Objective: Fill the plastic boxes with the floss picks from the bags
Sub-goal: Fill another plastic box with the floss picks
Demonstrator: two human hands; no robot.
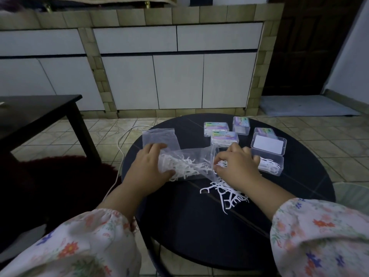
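Floral sleeves (319, 236) nearest us; beyond them loose floss picks (227, 193) spilled on the counter (199, 226), not yet boxed. Our left hand (147, 168) grips the closed end of the bag (185, 164), which looks about half full. Our right hand (236, 166) is curled at the bag mouth, pinching picks. Open box (269, 164) just beside it is partly filled. Four closed boxes (224, 137) behind, at least some showing picks inside. Emptied bag (159, 137) lies flat. We judge it over halfway: finish this box, clear the spill.
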